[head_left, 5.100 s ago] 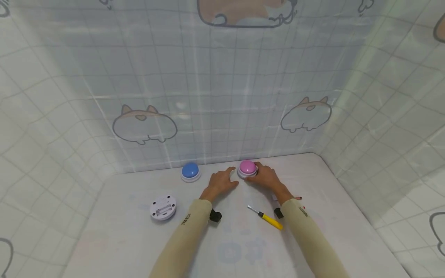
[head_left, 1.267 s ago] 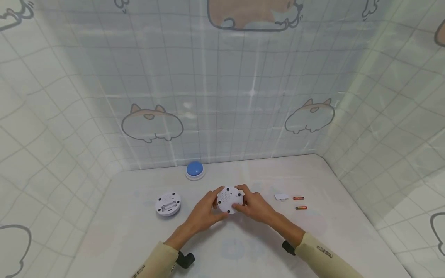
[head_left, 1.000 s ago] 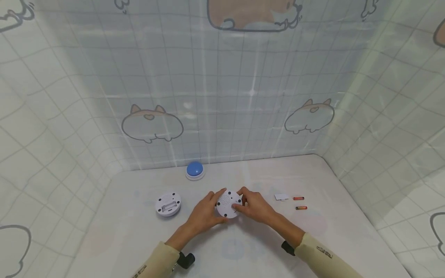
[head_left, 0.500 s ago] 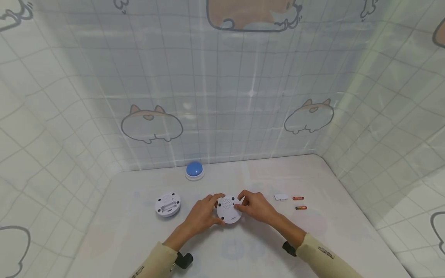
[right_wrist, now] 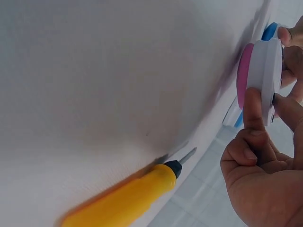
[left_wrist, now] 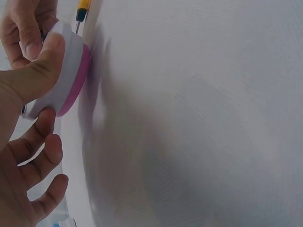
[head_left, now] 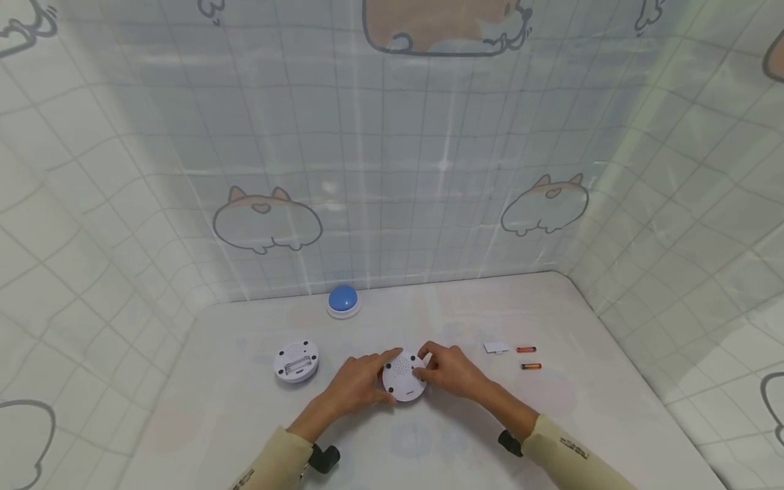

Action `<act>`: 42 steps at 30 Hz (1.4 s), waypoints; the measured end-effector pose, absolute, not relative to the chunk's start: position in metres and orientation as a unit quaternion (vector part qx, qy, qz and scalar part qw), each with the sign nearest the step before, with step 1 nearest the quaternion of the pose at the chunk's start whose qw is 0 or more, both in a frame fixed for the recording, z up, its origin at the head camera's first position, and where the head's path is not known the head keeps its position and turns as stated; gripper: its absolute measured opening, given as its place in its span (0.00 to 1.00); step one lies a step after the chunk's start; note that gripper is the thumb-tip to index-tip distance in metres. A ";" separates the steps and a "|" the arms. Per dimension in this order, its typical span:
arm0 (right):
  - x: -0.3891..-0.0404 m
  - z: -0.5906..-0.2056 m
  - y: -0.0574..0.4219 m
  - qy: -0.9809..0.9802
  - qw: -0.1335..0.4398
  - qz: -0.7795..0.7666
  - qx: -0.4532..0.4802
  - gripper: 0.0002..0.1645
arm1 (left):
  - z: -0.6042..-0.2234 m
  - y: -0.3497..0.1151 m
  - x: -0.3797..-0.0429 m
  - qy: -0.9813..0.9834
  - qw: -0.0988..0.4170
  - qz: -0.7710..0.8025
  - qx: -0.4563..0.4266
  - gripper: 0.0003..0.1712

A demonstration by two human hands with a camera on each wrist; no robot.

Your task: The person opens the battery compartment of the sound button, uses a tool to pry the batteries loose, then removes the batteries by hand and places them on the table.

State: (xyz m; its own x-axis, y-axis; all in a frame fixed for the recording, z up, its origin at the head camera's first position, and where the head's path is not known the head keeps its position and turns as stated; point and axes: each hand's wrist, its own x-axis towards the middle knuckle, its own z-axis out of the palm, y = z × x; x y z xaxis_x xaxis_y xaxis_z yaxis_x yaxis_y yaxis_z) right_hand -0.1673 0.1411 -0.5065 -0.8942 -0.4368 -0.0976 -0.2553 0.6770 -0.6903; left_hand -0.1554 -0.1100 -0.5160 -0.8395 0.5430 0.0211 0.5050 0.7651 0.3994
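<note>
Both hands hold a round push button with a pink dome [right_wrist: 244,71] and a white body. It is upside down, so its white base [head_left: 401,381], with speaker holes and dark feet, faces up in the head view. My left hand [head_left: 358,381] grips its left side between thumb and index finger; the other fingers are loosely bent, as the left wrist view shows. At the opposite edge, the thumb and a finger of my right hand [head_left: 456,371] pinch the rim. A yellow screwdriver [right_wrist: 123,198] lies on the table near my right wrist; the head view does not show it.
Left of the hands, another white button [head_left: 297,362] lies upturned with its battery compartment uncovered. A blue-domed button [head_left: 343,299] stands upright near the back wall. To the right lie a small white cover [head_left: 496,348] and two batteries, one [head_left: 525,349] behind the other [head_left: 531,366].
The pink button stood upright at the back with my right hand on it; now both hands hold it upside down, closer. Over the last second it has turned clockwise and come slightly nearer.
</note>
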 end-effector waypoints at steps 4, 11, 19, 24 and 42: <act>-0.167 -0.508 0.140 0.908 0.138 -0.352 -0.182 0.19 | -0.518 -0.108 -0.154 0.942 0.053 0.182 0.277 0.61; -0.167 -0.511 0.140 0.907 0.136 -0.349 -0.193 0.19 | -0.524 -0.102 -0.153 0.950 0.048 0.150 0.268 0.65; -0.167 -0.515 0.141 0.911 0.119 -0.336 -0.208 0.19 | -0.528 -0.098 -0.152 0.956 0.046 0.134 0.256 0.65; -0.167 -0.515 0.141 0.914 0.118 -0.327 -0.207 0.20 | -0.529 -0.097 -0.151 0.955 0.042 0.138 0.257 0.64; -0.155 -0.512 0.141 0.920 -0.073 -0.081 -0.377 0.26 | -0.530 -0.096 -0.149 0.951 0.058 0.169 0.251 0.61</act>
State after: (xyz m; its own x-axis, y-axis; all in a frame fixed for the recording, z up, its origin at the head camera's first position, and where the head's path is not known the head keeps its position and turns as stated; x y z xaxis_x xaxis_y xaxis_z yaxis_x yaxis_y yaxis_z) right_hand -0.1547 0.1412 -0.5116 -0.7049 -0.6816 0.1962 -0.7055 0.7024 -0.0946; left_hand -0.1491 -0.0959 -0.5301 -0.8669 0.4979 -0.0244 0.4590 0.8164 0.3505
